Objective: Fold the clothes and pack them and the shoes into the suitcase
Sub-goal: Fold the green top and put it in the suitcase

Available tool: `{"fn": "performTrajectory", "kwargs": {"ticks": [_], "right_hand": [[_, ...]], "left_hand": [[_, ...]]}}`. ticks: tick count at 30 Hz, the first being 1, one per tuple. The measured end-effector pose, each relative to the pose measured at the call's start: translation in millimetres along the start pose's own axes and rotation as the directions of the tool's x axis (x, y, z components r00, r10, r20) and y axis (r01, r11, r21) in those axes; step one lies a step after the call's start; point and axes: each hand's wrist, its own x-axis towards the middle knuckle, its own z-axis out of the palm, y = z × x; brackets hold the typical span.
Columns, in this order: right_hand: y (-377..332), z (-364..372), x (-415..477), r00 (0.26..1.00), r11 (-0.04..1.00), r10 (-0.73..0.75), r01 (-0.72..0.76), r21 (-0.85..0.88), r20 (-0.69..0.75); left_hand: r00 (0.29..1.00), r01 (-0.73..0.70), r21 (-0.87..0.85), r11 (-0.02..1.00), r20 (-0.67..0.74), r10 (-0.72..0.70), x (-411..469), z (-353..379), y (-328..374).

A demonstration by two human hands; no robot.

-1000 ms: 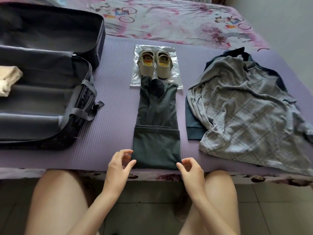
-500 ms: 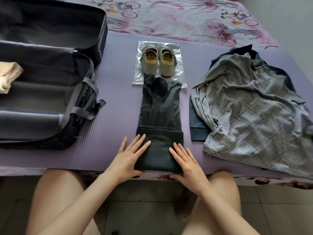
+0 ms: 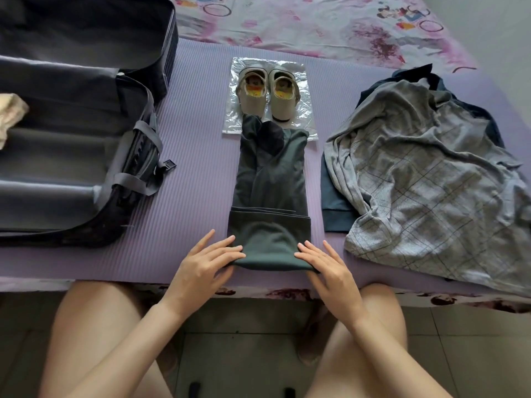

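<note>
A dark green garment (image 3: pixel 270 179), folded into a long narrow strip, lies on the purple mat (image 3: pixel 195 168) straight ahead of me. Its near end bulges up off the mat. My left hand (image 3: pixel 201 268) holds the near left corner, fingers on top and thumb hidden beneath. At the near right corner my right hand (image 3: pixel 330 271) does the same. A pair of beige shoes (image 3: pixel 267 93) stands on a clear plastic sheet (image 3: pixel 298 122) just past the strip's far end. The open dark suitcase (image 3: pixel 71 139) lies to the left.
A crumpled grey checked garment (image 3: pixel 431 182) lies on the right over a navy one (image 3: pixel 336 202). A cream cloth (image 3: pixel 10 113) sits inside the suitcase at its left edge. Floral bedding lies beyond the mat. My bare knees are below the bed's edge.
Half a second ago both hands pressed flat on the near end of the green strip. Now they have slid back to its corners and the near end has risen into a bulge.
</note>
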Motion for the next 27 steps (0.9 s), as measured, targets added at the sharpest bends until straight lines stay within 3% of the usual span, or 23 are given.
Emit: {"fn": "performTrajectory", "kwargs": {"ticks": [7, 11, 15, 17, 19, 20, 21, 23, 27], "right_hand": [[-26, -31, 15, 0.965, 0.997, 0.002, 0.016, 0.070, -0.261], [-38, -45, 44, 0.948, 0.968, 0.147, -0.080, 0.237, -0.281], [-31, -47, 107, 0.918, 0.948, 0.284, -0.225, 0.227, -0.276], [-22, -41, 143, 0.858, 0.878, 0.449, -0.371, 0.303, -0.252], [-7, -31, 168, 0.781, 0.760, 0.609, -0.525, 0.383, -0.138], [1, -25, 173, 0.746, 0.700, 0.663, -0.590, 0.401, -0.060], [8, -18, 173, 0.715, 0.647, 0.699, -0.638, 0.418, 0.010], [16, -6, 155, 0.687, 0.594, 0.724, -0.668, 0.448, 0.065], [7, -2, 114, 0.716, 0.622, 0.697, -0.616, 0.484, 0.015]], "left_hand": [[0.971, 0.007, -0.132, 0.991, -0.236, -0.038, 30, -29, 16], [0.950, 0.132, -0.281, 0.951, -0.239, -0.202, 61, -36, 20], [0.871, 0.337, -0.353, 0.873, -0.234, -0.431, 113, -31, 10], [0.765, 0.526, -0.436, 0.730, -0.134, -0.630, 141, -20, -9], [0.587, 0.690, -0.592, 0.417, 0.121, -0.800, 161, -12, -29], [0.525, 0.727, -0.621, 0.293, 0.228, -0.820, 163, -9, -36], [0.504, 0.752, -0.610, 0.248, 0.290, -0.814, 160, -5, -41], [0.536, 0.776, -0.536, 0.332, 0.283, -0.796, 140, 1, -37], [0.578, 0.752, -0.512, 0.415, 0.209, -0.789, 103, 13, -24]]}}
